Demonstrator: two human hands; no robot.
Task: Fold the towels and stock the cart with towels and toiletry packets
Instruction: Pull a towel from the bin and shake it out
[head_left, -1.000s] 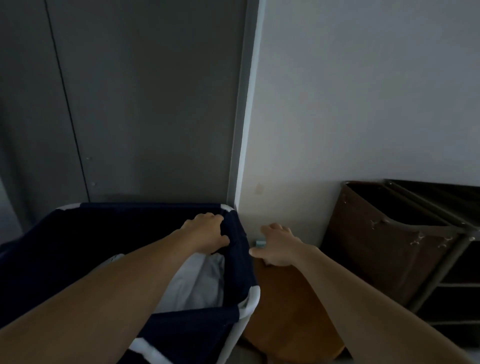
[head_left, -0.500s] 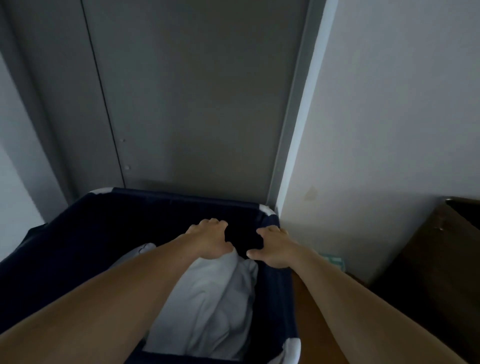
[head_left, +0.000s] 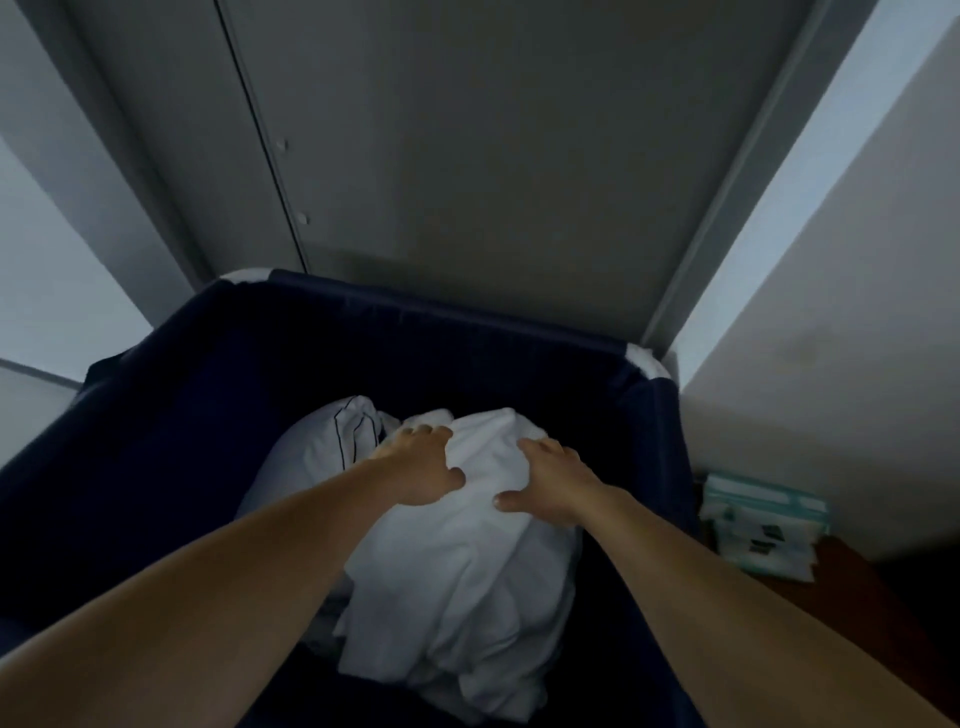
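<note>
White towel (head_left: 457, 571) sits bunched in the middle of the navy hamper (head_left: 208, 415). Left hand (head_left: 421, 467) at 11 o'clock and right hand (head_left: 550, 480) at 1 grab its top, fingers curled into the cloth, thumbs out. Packets (head_left: 763, 525) stacked outside at 3 o'clock

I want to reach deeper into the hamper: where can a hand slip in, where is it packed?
Free: the gap between the left wall of the hamper and the pillow, and the strip along the far wall. Crowded: the white heap, gripped by left hand and right hand, fills the right side.
</note>
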